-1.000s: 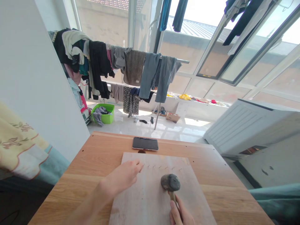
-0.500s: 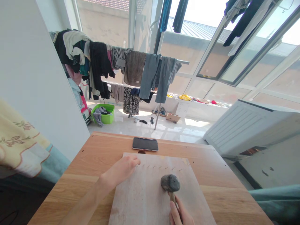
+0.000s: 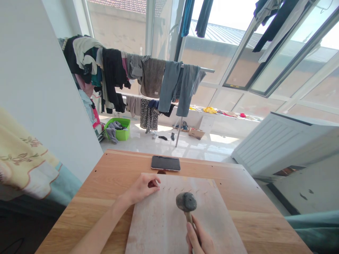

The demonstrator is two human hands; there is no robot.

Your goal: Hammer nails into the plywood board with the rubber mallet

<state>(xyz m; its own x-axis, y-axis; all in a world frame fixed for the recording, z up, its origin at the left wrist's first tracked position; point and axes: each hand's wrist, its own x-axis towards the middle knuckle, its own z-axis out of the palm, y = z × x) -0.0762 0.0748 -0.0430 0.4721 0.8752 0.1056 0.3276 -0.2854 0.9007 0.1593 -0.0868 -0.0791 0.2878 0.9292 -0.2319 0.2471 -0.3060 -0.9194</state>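
A pale wooden board (image 3: 169, 225) lies on the brown table (image 3: 106, 176), with a row of several small nails (image 3: 182, 190) standing along its far part. My left hand (image 3: 143, 188) rests at the board's far left corner, fingers pinched together at the left end of the nail row; what they pinch is too small to make out. My right hand (image 3: 198, 240) grips the handle of a hammer (image 3: 186, 203) near the bottom edge of the view. The dark round hammer head hangs just above the board, a little short of the nails.
A black phone (image 3: 165, 163) lies flat at the table's far edge. Beyond it a clothes rack (image 3: 148, 74) full of garments, a green basket (image 3: 118, 127), a white radiator-like panel (image 3: 286, 141) at right, and a white wall (image 3: 34, 88) at left.
The left hand has drawn back a little and curled its fingers into a pinch at the nail row. The hammer head has shifted left and slightly farther up the board.
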